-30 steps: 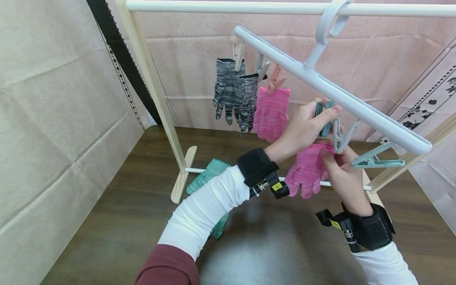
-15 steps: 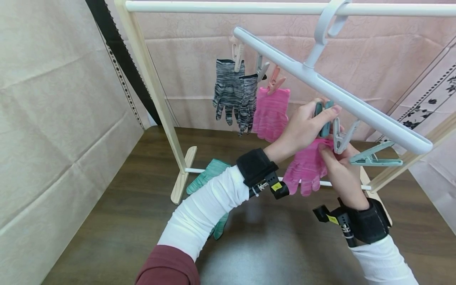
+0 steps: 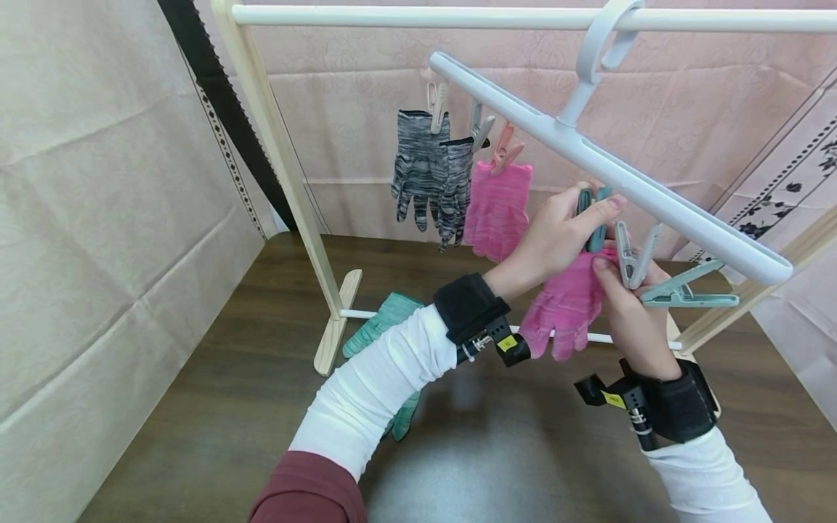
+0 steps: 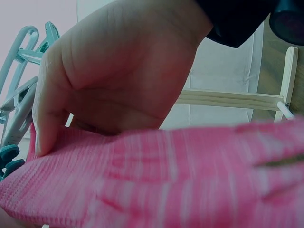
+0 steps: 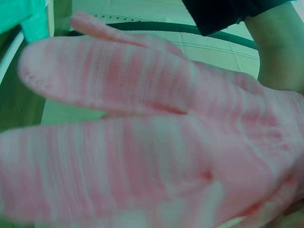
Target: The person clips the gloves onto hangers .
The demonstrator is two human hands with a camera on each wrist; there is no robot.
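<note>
**Pink glove at the teal clip**

Pink glove [image 3: 567, 305] held cuff-up under white clip hanger [image 3: 615, 171], its fingers dangling above table [image 3: 216, 407]. Pinched at the cuff by right hand [image 3: 631, 312]. Teal clip [image 3: 593, 218] squeezed by left hand [image 3: 556, 240], seemingly to admit the cuff just below.

A dark wooden tabletop [image 3: 216, 407] is bordered by beige cloth [image 3: 98, 203] at its left edge and pink cloth [image 3: 686, 116] at its far edge. Soft light is reflected near its front edge.
</note>
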